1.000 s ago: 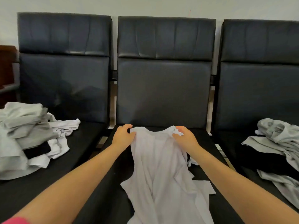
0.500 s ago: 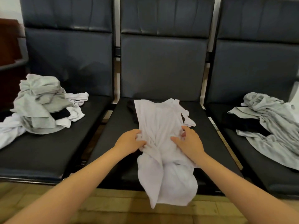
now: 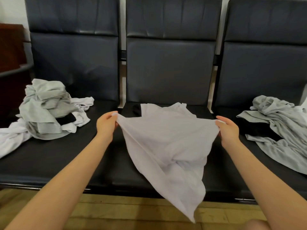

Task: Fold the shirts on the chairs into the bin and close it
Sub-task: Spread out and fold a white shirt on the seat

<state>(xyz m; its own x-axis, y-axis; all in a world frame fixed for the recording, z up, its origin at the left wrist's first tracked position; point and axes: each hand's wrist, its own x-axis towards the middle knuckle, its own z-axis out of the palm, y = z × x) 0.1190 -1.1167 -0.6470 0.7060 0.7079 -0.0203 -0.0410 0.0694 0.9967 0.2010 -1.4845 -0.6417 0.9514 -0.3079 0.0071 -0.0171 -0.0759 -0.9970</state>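
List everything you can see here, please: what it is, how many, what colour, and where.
chairs: three, black, side by side in a row
white shirt: one, on the middle chair, stretched between both hands, lower end hanging over the seat's front edge
left clothes pile: one, grey, white and black, on the left chair
right clothes pile: one, grey with some black, on the right chair
floor: wooden, yellowish, below the seats
left hand: grips the shirt's left edge
right hand: grips the shirt's right edge
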